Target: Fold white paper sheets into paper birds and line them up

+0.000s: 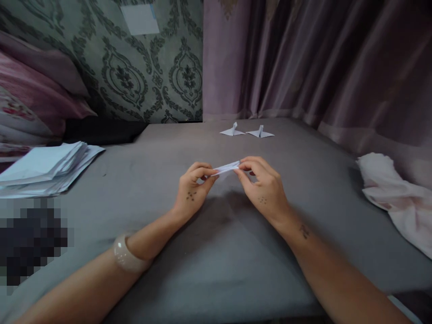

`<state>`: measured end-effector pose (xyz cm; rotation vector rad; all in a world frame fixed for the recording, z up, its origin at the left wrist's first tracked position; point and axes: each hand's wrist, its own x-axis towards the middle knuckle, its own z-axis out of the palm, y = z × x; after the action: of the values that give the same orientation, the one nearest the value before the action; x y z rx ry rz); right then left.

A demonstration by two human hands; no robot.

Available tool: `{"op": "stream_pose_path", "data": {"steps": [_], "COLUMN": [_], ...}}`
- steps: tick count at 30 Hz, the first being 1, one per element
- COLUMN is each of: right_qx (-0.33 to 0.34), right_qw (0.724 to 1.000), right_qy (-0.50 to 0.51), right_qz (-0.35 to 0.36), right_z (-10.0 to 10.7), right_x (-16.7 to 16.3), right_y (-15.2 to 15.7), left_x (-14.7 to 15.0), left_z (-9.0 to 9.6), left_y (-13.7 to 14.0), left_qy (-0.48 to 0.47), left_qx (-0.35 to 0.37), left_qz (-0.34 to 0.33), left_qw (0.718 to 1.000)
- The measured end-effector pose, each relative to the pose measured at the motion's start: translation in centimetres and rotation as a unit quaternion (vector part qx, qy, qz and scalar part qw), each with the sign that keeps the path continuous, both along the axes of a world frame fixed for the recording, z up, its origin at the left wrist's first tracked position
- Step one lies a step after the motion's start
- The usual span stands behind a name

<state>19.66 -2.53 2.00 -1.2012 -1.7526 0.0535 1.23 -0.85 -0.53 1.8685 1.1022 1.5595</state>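
Note:
Between my two hands is a narrow piece of folded white paper [225, 168], raised above the grey cloth surface. My left hand [195, 186] pinches its left end between thumb and fingers. The right end is gripped by my right hand [263, 186], thumb below and forefinger on top. The paper slopes slightly up toward the right; its inner folds are too small to make out. Farther back stand two folded white paper cranes, the left crane [232, 129] and the right crane [260, 132], side by side with wings spread.
A stack of white paper sheets [43, 166] lies at the left, near a black cloth [104, 130] and pink floral bedding [33, 90]. A crumpled pale cloth [391, 189] is at the right. Mauve curtains [229, 63] and a patterned wall [151, 76] border the back.

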Motion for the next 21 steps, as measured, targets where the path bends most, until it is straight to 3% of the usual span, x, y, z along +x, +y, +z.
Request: {"op": "stream_pose_path", "data": {"steps": [3, 7, 11, 21], "right_qx": [0.002, -0.042, -0.038, -0.029], "right_qw": [0.998, 0.991, 0.993, 0.990], "right_qy": [0.067, 0.120, 0.090, 0.118], "right_qz": [-0.003, 0.037, 0.072, 0.065], "right_z": [0.0, -0.1, -0.2, -0.2], "right_x": [-0.1, -0.8, -1.4, -1.7], "right_y": [0.1, -0.2, -0.7, -0.9], "left_x": [0.3, 0.8, 1.1, 1.2], "left_z": [0.0, 0.0, 0.1, 0.5], "left_y": [0.2, 0.2, -0.1, -0.7], "left_qy": [-0.139, -0.283, -0.319, -0.278], "left_qx": [-0.156, -0.293, -0.317, -0.298], "left_qz": [-0.034, -0.110, -0.166, -0.202], "left_qw": [0.977, 0.906, 0.878, 0.891]}}
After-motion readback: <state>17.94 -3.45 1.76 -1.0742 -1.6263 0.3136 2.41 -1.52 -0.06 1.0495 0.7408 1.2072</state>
